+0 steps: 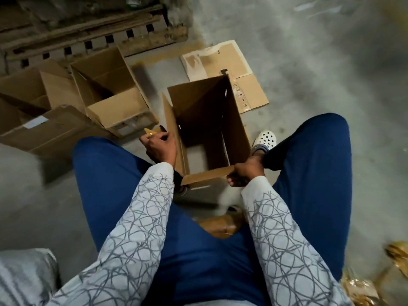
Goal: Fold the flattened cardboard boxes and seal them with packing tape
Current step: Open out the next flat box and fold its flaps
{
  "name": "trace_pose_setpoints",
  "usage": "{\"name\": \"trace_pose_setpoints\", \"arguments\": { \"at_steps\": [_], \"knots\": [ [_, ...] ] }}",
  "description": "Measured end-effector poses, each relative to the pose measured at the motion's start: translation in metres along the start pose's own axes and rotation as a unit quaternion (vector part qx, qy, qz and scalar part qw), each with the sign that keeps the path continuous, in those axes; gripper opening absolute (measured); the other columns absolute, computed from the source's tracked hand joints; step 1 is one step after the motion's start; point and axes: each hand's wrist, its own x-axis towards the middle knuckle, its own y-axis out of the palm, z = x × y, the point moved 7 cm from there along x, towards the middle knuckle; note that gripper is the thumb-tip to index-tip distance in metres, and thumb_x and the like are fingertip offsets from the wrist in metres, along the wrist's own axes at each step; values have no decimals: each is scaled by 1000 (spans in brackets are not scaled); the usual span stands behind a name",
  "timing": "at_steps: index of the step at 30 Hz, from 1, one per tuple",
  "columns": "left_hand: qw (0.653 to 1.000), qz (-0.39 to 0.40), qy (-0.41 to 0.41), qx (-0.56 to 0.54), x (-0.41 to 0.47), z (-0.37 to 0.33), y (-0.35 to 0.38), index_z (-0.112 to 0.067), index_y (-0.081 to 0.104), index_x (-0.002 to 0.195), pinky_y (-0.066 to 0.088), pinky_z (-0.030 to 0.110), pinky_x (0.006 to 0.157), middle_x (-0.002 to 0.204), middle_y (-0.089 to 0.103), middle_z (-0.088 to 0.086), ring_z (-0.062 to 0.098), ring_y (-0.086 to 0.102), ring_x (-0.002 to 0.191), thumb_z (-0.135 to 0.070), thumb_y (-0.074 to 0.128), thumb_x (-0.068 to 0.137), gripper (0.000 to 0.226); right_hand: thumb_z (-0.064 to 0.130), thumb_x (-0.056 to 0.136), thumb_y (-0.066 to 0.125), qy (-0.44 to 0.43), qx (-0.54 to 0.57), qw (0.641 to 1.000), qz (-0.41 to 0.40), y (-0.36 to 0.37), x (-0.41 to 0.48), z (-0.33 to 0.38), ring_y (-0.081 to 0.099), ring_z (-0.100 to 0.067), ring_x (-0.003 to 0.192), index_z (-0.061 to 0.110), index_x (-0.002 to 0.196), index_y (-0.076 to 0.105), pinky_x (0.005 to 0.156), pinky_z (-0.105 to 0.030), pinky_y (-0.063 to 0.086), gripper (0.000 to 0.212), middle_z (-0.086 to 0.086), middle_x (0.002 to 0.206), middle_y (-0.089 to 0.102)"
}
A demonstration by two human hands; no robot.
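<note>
Open box [234, 120] stood upright at frame centre, between the knees. Right hand [246, 173] was clamped on its near edge. Left hand [161, 146], beside its left wall, had fingers curled round a yellow scrap [151, 131].

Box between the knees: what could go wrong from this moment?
1. The right hand grips only the near edge of the box, whose bottom looks unsealed; it may skew or fold flat.
2. The left hand pinches a yellowish strip, perhaps tape, beside the box's left wall; it could stick crooked or to itself.
</note>
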Motion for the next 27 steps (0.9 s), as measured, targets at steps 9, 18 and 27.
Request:
{"name": "trace_pose_setpoints", "arguments": {
  "at_steps": [9, 18, 27],
  "knots": [
    [999, 3, -37, -32, -1, 9, 11, -14, 78, 89, 45, 31, 86, 118, 52, 14, 34, 62, 94, -26, 70, 84, 15, -7, 80, 76, -241, 337, 907, -69, 1, 2, -7, 69, -32, 104, 43, 150, 0, 78, -45, 62, 115, -12, 136, 54],
    [999, 20, -19, -27, -6, 10, 15, -12, 77, 95, 45, 33, 89, 120, 51, 16, 34, 60, 95, -27, 69, 88, 19, 25, 85, 76, -404, -315, 859, 13, 77, 40, 12, 31, -32, 146, 12, 143, 43, 116, -36, 32, 69, -11, 161, 25],
    [999, 44, -20, 2, 6, 12, 11, -19, 78, 99, 45, 31, 97, 120, 54, 12, 34, 61, 100, -30, 71, 87, 19, 44, 94, 62, -322, -432, 841, 50, 72, 48, 58, 55, -31, 126, 22, 135, 57, 103, -35, 42, 47, -8, 139, 59]
  ]
}}
